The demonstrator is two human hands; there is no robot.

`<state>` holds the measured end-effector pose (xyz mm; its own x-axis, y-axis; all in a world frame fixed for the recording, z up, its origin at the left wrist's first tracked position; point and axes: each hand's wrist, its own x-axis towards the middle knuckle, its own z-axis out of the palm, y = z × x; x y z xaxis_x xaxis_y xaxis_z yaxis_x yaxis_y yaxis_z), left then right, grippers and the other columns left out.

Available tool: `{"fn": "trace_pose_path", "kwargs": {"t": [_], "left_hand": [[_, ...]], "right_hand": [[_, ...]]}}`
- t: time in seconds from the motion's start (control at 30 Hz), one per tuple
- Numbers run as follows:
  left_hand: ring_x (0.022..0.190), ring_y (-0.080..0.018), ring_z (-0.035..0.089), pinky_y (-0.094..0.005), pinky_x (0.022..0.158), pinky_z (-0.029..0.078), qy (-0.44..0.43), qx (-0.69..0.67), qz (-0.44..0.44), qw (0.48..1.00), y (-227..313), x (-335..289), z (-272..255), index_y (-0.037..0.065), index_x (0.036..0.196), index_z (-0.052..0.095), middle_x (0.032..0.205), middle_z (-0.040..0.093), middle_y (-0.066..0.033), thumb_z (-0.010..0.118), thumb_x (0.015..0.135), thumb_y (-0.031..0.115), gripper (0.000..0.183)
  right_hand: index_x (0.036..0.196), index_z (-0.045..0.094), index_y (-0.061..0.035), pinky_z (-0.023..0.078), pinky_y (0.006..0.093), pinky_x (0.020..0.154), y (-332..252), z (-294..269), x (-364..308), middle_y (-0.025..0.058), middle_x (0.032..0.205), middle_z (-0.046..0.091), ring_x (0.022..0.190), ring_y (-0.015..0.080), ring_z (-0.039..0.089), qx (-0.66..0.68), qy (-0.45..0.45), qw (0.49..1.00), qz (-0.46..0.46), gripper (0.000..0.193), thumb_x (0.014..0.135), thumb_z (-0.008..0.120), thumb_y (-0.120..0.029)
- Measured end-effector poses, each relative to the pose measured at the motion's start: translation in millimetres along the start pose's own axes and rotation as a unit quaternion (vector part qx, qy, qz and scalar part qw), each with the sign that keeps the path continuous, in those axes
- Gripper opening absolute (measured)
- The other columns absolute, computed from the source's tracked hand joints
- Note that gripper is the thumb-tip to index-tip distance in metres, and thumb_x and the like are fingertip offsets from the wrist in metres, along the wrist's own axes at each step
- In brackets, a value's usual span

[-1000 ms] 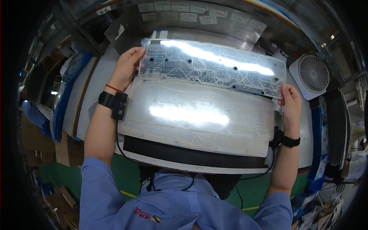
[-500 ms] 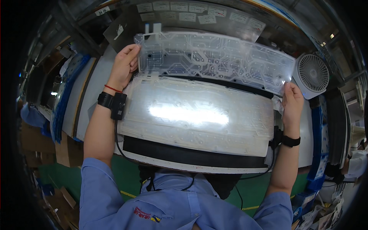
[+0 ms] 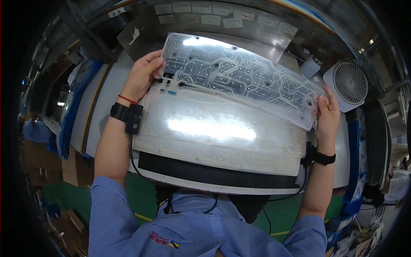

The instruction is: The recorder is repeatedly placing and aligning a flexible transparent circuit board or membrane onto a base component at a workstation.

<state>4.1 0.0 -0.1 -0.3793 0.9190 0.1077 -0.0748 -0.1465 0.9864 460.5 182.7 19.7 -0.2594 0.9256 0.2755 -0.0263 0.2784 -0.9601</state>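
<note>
A clear keyboard membrane sheet (image 3: 252,75), printed with silvery circuit traces, is stretched between my two hands. My left hand (image 3: 146,75) pinches its left edge, near the short connector tail that points down toward me. At the opposite end, my right hand (image 3: 327,113) grips the right edge between thumb and fingers. The sheet tilts over the far side of a stack of similar translucent sheets (image 3: 205,150), which lies in front of me with a bright glare on top. Whether the held sheet's lower edge touches the stack, I cannot tell.
Beneath the stack is a black mat (image 3: 214,172) on a white worktable (image 3: 340,165). A white round fan (image 3: 349,85) stands at the far right, beside a small bottle (image 3: 311,66). Paper labels (image 3: 211,20) cover the metal panel behind. Blue-edged trays (image 3: 357,158) line the right side.
The membrane sheet has been turned over: its connector tail pointed away at the far left corner and now points toward me. Both hands stay near its ends, and the bottle behind it has come into view.
</note>
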Motion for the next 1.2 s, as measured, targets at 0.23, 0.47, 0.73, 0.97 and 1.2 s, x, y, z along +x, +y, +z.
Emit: {"fn": "trace_pose_path", "kwargs": {"t": [0.23, 0.47, 0.73, 0.97, 1.2], "left_hand": [[0.059, 0.0002, 0.046, -0.0129, 0.051, 0.037, 0.028, 0.059, -0.057, 0.996, 3.7, -1.0, 7.8, 0.003, 0.110, 0.055, 0.086, 0.061, 0.0009, 0.053, 0.095, 0.017, 0.020], [0.060, -0.0002, 0.046, -0.0130, 0.053, 0.039, 0.064, -0.013, -0.026, 0.998, -4.3, 3.8, -4.3, 0.003, 0.111, 0.053, 0.090, 0.060, -0.0010, 0.050, 0.096, 0.015, 0.019], [0.063, -0.0028, 0.048, -0.0148, 0.056, 0.041, 0.101, 0.014, 0.026, 0.994, -7.1, 5.1, -8.3, 0.003, 0.111, 0.051, 0.092, 0.060, -0.0044, 0.050, 0.096, 0.014, 0.018], [0.061, -0.0037, 0.050, -0.0158, 0.055, 0.041, 0.090, 0.014, 0.014, 0.996, -7.6, 5.1, -10.4, 0.003, 0.109, 0.052, 0.092, 0.061, -0.0038, 0.051, 0.095, 0.013, 0.017], [0.060, -0.0040, 0.050, -0.0160, 0.055, 0.041, 0.133, 0.116, 0.047, 0.983, -1.3, 4.2, -3.6, 0.003, 0.105, 0.054, 0.093, 0.062, -0.0040, 0.051, 0.095, 0.012, 0.014]], "right_hand": [[0.129, 0.045, 0.0013, 0.039, 0.0164, 0.058, 3.5, 0.8, 1.0, 0.0007, 0.085, 0.062, 0.067, 0.0029, 0.050, 0.017, 0.001, 1.000, 0.009, 0.037, 0.095, 0.051, -0.010], [0.128, 0.046, 0.0015, 0.042, 0.0166, 0.059, 2.9, -1.9, 1.8, 0.0038, 0.091, 0.061, 0.068, 0.0055, 0.054, 0.033, -0.020, 0.999, 0.020, 0.038, 0.095, 0.052, -0.017], [0.125, 0.050, -0.0006, 0.044, 0.0192, 0.064, 5.4, -2.8, 2.1, 0.0041, 0.093, 0.061, 0.073, 0.0065, 0.055, -0.006, -0.027, 0.998, 0.049, 0.035, 0.096, 0.051, -0.019], [0.126, 0.051, -0.0029, 0.044, 0.0253, 0.080, 6.1, 0.2, 2.0, 0.0059, 0.110, 0.061, 0.095, 0.0112, 0.056, -0.094, -0.032, 0.992, 0.079, 0.037, 0.095, 0.053, -0.023], [0.130, 0.048, -0.0024, 0.043, 0.0283, 0.087, 5.7, 0.0, 1.3, 0.0090, 0.120, 0.058, 0.104, 0.0139, 0.054, -0.121, -0.053, 0.986, 0.098, 0.042, 0.096, 0.051, -0.027]]}}
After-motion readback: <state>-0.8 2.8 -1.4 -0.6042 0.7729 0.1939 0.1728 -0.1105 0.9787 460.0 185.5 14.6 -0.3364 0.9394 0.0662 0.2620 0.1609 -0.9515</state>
